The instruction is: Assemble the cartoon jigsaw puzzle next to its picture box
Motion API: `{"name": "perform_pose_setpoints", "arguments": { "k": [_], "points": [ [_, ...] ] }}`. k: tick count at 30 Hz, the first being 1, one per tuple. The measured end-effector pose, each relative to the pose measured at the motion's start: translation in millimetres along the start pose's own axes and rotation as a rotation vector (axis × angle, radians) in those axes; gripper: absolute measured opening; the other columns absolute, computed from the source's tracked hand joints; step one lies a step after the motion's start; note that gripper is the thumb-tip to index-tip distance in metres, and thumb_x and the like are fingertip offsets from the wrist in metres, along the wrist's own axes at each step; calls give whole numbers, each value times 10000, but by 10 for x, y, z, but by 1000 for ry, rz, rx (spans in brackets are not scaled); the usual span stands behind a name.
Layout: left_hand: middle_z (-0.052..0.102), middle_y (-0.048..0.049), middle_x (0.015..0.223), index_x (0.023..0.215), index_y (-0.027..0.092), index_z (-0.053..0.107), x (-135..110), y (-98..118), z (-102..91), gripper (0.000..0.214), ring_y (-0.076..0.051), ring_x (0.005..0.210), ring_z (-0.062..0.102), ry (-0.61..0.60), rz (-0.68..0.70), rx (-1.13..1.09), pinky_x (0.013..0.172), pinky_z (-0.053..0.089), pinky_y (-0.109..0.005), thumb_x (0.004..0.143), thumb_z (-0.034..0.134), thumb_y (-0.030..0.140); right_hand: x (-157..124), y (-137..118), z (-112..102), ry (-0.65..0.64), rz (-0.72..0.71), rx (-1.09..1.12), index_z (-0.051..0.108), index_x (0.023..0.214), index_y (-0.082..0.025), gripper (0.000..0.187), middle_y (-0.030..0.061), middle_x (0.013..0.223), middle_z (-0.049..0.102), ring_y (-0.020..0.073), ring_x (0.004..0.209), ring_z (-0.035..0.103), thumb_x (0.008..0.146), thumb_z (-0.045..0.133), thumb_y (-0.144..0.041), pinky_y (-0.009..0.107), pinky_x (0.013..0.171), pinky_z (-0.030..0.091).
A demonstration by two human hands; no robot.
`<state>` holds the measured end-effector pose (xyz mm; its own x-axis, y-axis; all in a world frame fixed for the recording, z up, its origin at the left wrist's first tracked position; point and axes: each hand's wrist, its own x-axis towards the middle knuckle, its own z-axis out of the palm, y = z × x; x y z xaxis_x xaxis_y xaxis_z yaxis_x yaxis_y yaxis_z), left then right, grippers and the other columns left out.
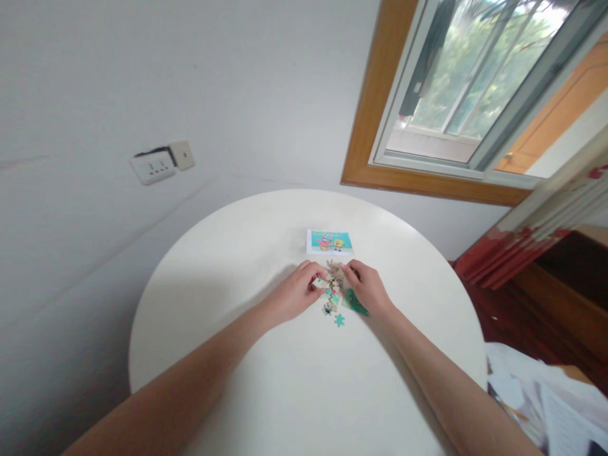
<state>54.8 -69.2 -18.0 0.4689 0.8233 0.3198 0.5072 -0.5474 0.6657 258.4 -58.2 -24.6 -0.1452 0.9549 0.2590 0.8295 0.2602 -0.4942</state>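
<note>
A loose heap of jigsaw puzzle pieces (334,286), some turquoise and some showing pale backs, lies between my two hands. My left hand (304,285) is closed at the heap's left side, pinching a pale puzzle piece (320,283) between thumb and fingers. On the other side, my right hand (368,286) is closed with curled fingers, its fingertips against the upper right of the heap; what they hold is hidden. Partly under that hand lies a green flat thing (355,303), too small to make out. One turquoise piece (339,320) sits apart, nearest me.
Behind the heap lies a picture card (331,242) with a pink and a yellow cartoon figure. Everything rests on a round white table (213,272) against the wall. A wall socket (154,166) is at left, a window (465,88) at right, papers (546,399) at lower right.
</note>
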Motion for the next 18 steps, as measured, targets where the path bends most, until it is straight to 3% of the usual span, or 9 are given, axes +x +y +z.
{"name": "perform_pose_setpoints", "arguments": {
  "k": [5, 9, 12, 15, 18],
  "points": [
    [556, -36, 1022, 975, 198, 556, 38, 1, -13, 197, -155, 897, 561, -8, -33, -97, 700, 504, -243, 792, 528, 130, 27, 106, -189, -87, -128, 42, 654, 823, -163, 281, 39, 799, 624, 149, 777, 567, 928, 435, -305, 244, 726, 414],
    [560, -43, 1084, 1088, 206, 560, 32, -30, -1, 281, -134, 845, 596, -60, -46, -102, 690, 519, -237, 830, 479, 130, -35, 82, -382, -229, -273, 26, 701, 933, -174, 219, 72, 957, 651, 158, 926, 571, 882, 488, -171, 277, 870, 414],
    [588, -35, 1090, 1127, 224, 572, 33, -42, -39, 272, -146, 879, 600, -89, 5, 53, 804, 500, -275, 883, 465, 170, -127, 45, -516, -297, -274, -100, 711, 994, -218, 200, 70, 996, 650, 192, 974, 551, 836, 590, -246, 329, 909, 401],
    [599, -48, 1100, 1108, 235, 606, 26, -34, -101, 228, -200, 1024, 553, -124, 111, 258, 937, 428, -336, 901, 512, 255, -220, 21, -591, -376, -246, -222, 692, 1064, -262, 340, 75, 1032, 618, 223, 988, 530, 741, 699, -367, 349, 884, 406],
    [560, -63, 1115, 1072, 250, 633, 3, -23, -127, 254, -244, 1067, 502, -151, 159, 423, 940, 403, -376, 844, 619, 361, -259, 2, -604, -399, -218, -302, 683, 1064, -251, 382, 86, 1024, 596, 233, 980, 518, 715, 712, -403, 344, 862, 402]
  ]
}}
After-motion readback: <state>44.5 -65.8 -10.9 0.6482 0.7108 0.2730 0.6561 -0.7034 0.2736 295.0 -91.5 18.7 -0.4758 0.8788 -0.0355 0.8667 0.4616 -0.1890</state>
